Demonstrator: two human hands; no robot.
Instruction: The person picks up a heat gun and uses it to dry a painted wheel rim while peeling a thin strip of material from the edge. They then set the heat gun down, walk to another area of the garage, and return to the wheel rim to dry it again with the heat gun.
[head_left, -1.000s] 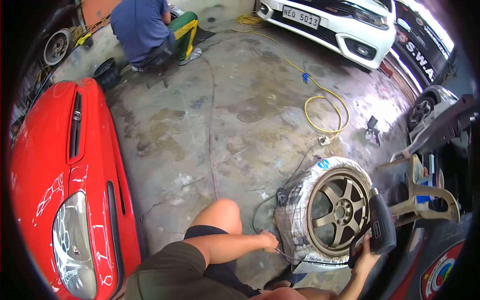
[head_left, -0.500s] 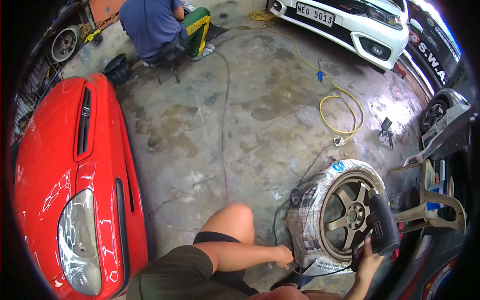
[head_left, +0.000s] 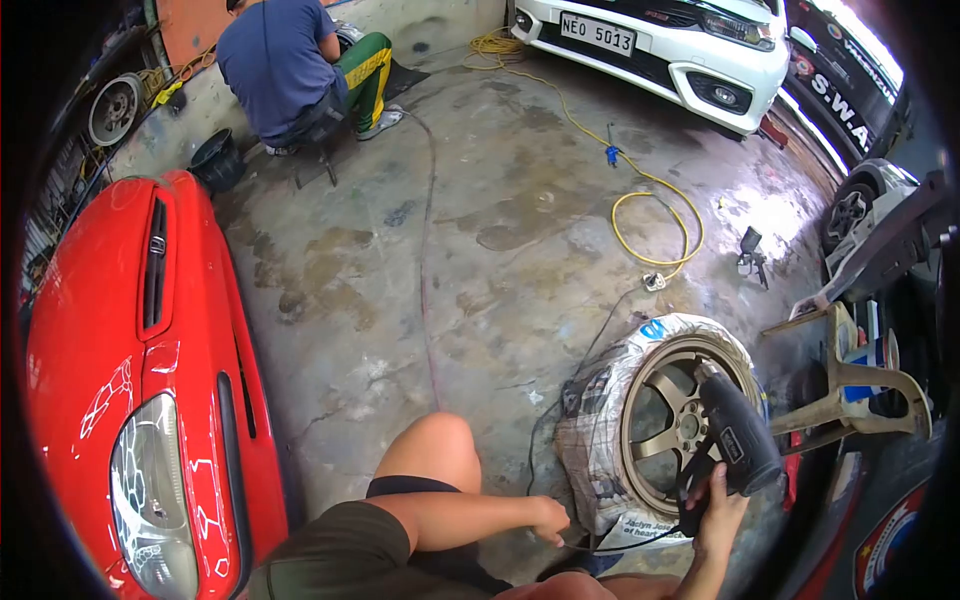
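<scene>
A black heat gun [head_left: 738,432] is in my right hand [head_left: 717,515], its nozzle over the upper right of a bronze wheel [head_left: 688,425]. The wheel's tire is wrapped in white plastic and printed paper [head_left: 590,440]. My left hand [head_left: 548,520] hangs just left of the wrapped tire with fingers curled; what it holds, if anything, is too small to make out. The gun's dark cord [head_left: 640,545] runs along the tire's lower edge near that hand.
A red car front [head_left: 100,330] lies at left. A person [head_left: 280,70] sits on a stool beyond, near a black bucket [head_left: 217,160]. A yellow cord [head_left: 615,215], a spray gun [head_left: 752,258], a plastic chair [head_left: 850,385] and a white car [head_left: 650,50] are ahead and right.
The view has shifted, moving the surroundings slightly left. The heat gun has tilted, its nozzle now pointing more to the upper left over the wheel.
</scene>
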